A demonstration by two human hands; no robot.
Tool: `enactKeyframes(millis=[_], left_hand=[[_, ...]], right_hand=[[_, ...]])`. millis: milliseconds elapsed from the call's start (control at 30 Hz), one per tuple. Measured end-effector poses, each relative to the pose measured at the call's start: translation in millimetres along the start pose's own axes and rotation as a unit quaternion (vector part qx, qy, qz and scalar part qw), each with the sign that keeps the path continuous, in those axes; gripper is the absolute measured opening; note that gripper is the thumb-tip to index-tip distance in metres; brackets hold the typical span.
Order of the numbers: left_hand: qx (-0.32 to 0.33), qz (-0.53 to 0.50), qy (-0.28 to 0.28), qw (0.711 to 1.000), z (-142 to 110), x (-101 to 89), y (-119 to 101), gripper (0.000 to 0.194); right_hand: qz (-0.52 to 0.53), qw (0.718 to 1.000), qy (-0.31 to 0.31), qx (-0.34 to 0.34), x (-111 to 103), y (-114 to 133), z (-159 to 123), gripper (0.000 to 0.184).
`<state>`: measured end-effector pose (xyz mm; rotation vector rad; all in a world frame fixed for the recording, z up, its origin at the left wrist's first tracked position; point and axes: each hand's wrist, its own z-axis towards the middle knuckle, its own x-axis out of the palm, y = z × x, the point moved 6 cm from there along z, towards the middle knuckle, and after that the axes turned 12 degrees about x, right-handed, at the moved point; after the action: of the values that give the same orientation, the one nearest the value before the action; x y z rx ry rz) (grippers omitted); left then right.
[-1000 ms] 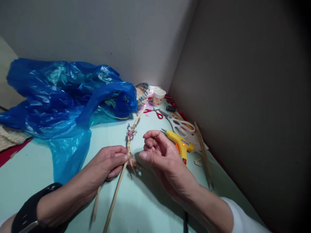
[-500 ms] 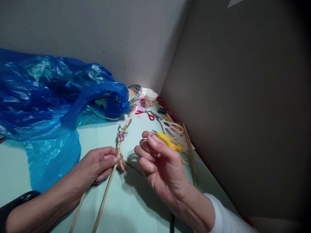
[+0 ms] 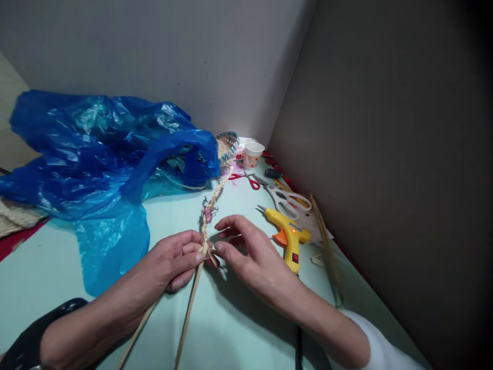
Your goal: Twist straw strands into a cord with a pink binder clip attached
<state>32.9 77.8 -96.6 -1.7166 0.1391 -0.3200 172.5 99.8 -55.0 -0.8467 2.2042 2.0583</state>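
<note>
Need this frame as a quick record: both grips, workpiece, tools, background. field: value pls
left_hand: left grip pinches the near end of the braid
right_hand: right grip beside that end, thumb and forefinger apart; contact unclear
workpiece: pale braid, purplish clip on it, long strip trailing toward the wearer
glue_gun: yellow glue gun, lying right of the braid, orange light showing
scissors: white-handled scissors and red-handled scissors, beyond the gun
background: paper cup, upright; blue plastic bag, crumpled, far left
</note>
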Motion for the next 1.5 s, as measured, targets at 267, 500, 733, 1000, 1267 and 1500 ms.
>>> enactKeyframes(millis=[267, 500, 733, 1000, 1267, 1500], left_hand=[[0.000, 0.027, -0.043, 0.999, 2, 1.2, 5, 0.034], [-0.002, 0.200, -0.047, 0.979, -4, -11.0, 5, 0.018], [0.025, 0.311, -0.085, 0.946, -8, -10.7, -7, 0.019], [-0.048, 0.228, -0.131, 0.964, -11, -8.2, 3, 0.019], [0.013, 0.311, -0.110, 0.944, -16, -8.7, 7, 0.022], [-0.034, 0.312, -0.118, 0.942, -10, -23.0, 8, 0.029]], right_hand=[[-0.193, 0.980, 0.041, 0.009, 20, -3, -2, 0.015], [-0.241, 0.967, 0.079, 0.036, 21, -2, 2, 0.018], [-0.275, 0.957, 0.058, 0.078, 24, -6, 2, 0.012], [-0.226, 0.964, 0.050, 0.132, 26, -16, 3, 0.025], [-0.045, 0.985, 0.084, 0.144, 28, -23, 10, 0.025], [0.006, 0.980, 0.080, 0.182, 26, -28, 9, 0.024]])
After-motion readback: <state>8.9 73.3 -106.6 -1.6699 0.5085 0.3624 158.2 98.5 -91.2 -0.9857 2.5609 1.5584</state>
